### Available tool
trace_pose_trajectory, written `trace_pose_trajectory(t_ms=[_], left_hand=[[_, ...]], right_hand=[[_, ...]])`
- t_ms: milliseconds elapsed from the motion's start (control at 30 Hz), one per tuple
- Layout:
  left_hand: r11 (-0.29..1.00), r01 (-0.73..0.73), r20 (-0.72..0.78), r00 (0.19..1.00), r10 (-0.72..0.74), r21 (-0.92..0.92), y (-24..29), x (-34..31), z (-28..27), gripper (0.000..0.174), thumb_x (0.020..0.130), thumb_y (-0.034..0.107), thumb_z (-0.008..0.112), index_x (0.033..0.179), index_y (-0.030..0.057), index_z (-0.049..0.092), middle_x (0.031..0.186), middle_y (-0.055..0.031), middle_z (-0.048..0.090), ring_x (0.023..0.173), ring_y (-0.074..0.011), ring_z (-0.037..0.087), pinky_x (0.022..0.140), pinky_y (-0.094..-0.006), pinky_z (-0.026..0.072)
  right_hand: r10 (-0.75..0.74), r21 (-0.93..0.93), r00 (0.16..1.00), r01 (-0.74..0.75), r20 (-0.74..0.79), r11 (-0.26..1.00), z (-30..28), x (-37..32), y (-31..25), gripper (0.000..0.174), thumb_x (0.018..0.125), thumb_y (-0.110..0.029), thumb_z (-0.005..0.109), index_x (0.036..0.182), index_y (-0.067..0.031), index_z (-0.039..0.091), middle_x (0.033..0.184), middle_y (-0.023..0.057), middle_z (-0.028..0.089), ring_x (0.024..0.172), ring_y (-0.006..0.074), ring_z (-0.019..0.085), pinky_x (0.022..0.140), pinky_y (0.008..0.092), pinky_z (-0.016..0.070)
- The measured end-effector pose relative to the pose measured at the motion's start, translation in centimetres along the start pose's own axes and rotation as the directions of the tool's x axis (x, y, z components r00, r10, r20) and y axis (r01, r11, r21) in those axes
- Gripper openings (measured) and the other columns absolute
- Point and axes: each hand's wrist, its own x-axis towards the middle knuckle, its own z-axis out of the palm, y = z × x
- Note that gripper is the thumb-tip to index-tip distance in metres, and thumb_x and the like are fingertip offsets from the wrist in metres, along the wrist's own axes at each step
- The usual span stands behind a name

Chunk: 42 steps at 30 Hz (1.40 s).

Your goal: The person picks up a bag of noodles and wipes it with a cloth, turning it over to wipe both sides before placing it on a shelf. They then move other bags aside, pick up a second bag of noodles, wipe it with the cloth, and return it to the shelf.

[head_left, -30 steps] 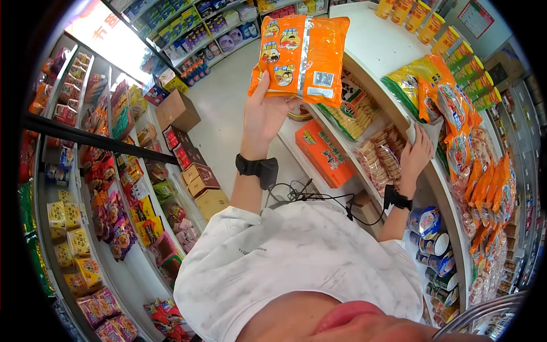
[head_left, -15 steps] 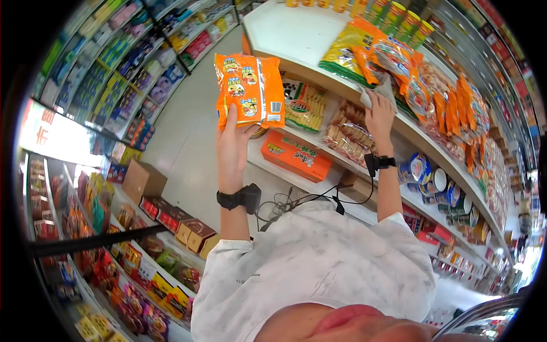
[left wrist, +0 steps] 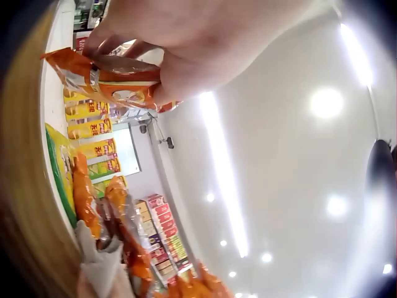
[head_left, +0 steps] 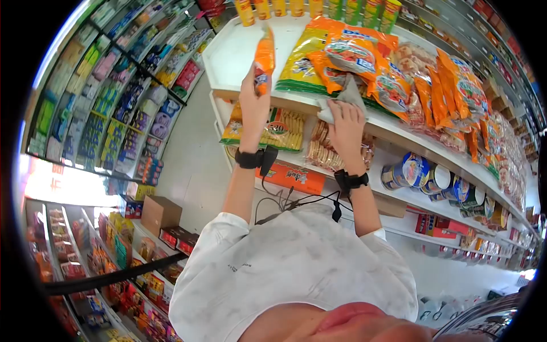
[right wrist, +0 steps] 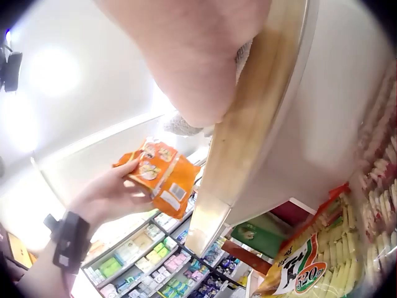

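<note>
My left hand [head_left: 253,108] holds an orange instant noodle packet [head_left: 265,60] over the white shelf top, thumb on one face and fingers on the other. The packet stands edge-on in the head view. Its printed back with a barcode shows in the right wrist view, where the packet [right wrist: 164,177] is beside the shelf edge. My right hand [head_left: 346,128] grips a grey cloth [head_left: 354,94] at the front edge of the shelf top, close to a yellow and green bag [head_left: 302,60] and a pile of orange packets [head_left: 356,54]. Part of the cloth is hidden under the fingers.
Yellow cups [head_left: 270,8] and green cups [head_left: 353,11] line the back of the shelf top [head_left: 228,57]. Below are bagged biscuits [head_left: 285,130], an orange box [head_left: 296,178] and blue tubs [head_left: 405,171]. Cables [head_left: 285,199] hang before my body. Stocked shelves stand at left.
My left hand has brought the packet from over the aisle to above the shelf top and turned it edge-on. The right hand stays with the cloth at the shelf edge. The view has swung.
</note>
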Motion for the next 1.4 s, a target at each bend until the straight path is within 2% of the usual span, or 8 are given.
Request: trace_pose_trajectory(t_ms=[200,433,667,767,867,933,1067,1400], left_hand=[[0.806,-0.373,0.468,0.873,0.137,0.459,-2.7,-0.8,7.3,0.088,0.077,0.055,0.076,0.143,0.0060,0.046,0.148,-0.0350,0.033,0.136,-0.0600,0.026,0.111,-0.0675,0.0212],[0.959,-0.265,0.323,0.920,0.221,0.100,3.2,3.4,10.9,0.086,0.077,0.038,0.083,0.146,0.0049,0.044,0.151,-0.0289,0.034,0.140,-0.0449,0.034,0.110,-0.0487,0.0376],[0.843,-0.475,0.469,0.822,0.323,0.253,1.8,6.1,17.3,0.064,0.086,0.022,0.075,0.145,0.0172,0.050,0.142,-0.0266,0.048,0.131,-0.0372,0.049,0.105,-0.0422,0.0435],[0.974,-0.205,0.419,0.880,0.224,-0.092,3.3,7.6,16.3,0.053,0.091,0.021,0.071,0.140,0.0117,0.054,0.128,-0.0236,0.061,0.118,-0.0286,0.060,0.097,-0.0381,0.0472],[0.890,0.356,0.293,0.917,-0.272,-0.285,3.4,7.7,13.8,0.037,0.101,0.027,0.059,0.129,0.0033,0.058,0.120,-0.0114,0.066,0.103,-0.0172,0.064,0.085,-0.0304,0.0497],[0.568,0.357,0.272,0.934,-0.232,-0.741,3.1,7.7,13.0,0.045,0.106,0.036,0.049,0.136,0.0040,0.049,0.133,-0.0074,0.059,0.115,-0.0201,0.061,0.092,-0.0336,0.0505],[0.270,0.379,0.346,0.924,-0.160,-0.885,4.2,6.4,11.2,0.051,0.108,0.039,0.039,0.148,0.0084,0.031,0.149,-0.0104,0.042,0.137,-0.0287,0.043,0.111,-0.0545,0.0411],[0.361,0.256,0.213,0.965,-0.154,-0.897,5.9,4.7,11.1,0.054,0.107,0.042,0.039,0.150,0.0105,0.029,0.153,-0.0085,0.037,0.138,-0.0287,0.042,0.113,-0.0565,0.0385]], right_hand=[[0.027,0.024,0.998,-0.028,0.048,0.999,-0.6,0.2,0.9,0.062,0.073,-0.010,0.067,0.134,-0.0092,0.055,0.127,0.0094,0.055,0.124,0.0282,0.048,0.113,0.0467,0.0304],[0.023,0.032,0.998,-0.025,0.053,0.999,0.0,-0.1,0.8,0.065,0.072,-0.011,0.070,0.135,-0.0096,0.054,0.128,0.0104,0.055,0.125,0.0280,0.048,0.113,0.0465,0.0306],[0.025,0.073,0.997,-0.030,0.068,0.997,-0.7,0.0,0.8,0.064,0.072,-0.012,0.071,0.135,-0.0087,0.054,0.128,0.0104,0.055,0.124,0.0273,0.049,0.114,0.0451,0.0307],[0.037,0.079,0.996,-0.043,0.077,0.996,-1.1,0.2,0.9,0.065,0.073,-0.012,0.071,0.135,-0.0088,0.054,0.128,0.0104,0.055,0.125,0.0273,0.048,0.114,0.0443,0.0305],[0.039,0.087,0.996,-0.046,0.082,0.995,-0.8,-0.1,1.2,0.065,0.073,-0.012,0.071,0.135,-0.0090,0.054,0.129,0.0103,0.055,0.126,0.0273,0.048,0.114,0.0440,0.0302],[0.043,0.097,0.996,-0.051,0.082,0.994,-0.6,0.0,1.2,0.065,0.073,-0.012,0.071,0.136,-0.0092,0.053,0.129,0.0101,0.054,0.127,0.0274,0.047,0.114,0.0440,0.0301],[0.047,0.102,0.995,-0.056,0.091,0.993,-0.5,0.0,1.3,0.066,0.073,-0.013,0.071,0.136,-0.0096,0.053,0.130,0.0097,0.053,0.127,0.0274,0.046,0.115,0.0440,0.0296],[0.038,0.099,0.993,-0.050,0.115,0.994,-0.7,0.0,1.3,0.067,0.073,-0.013,0.070,0.137,-0.0095,0.052,0.131,0.0095,0.052,0.128,0.0272,0.044,0.115,0.0440,0.0288]])
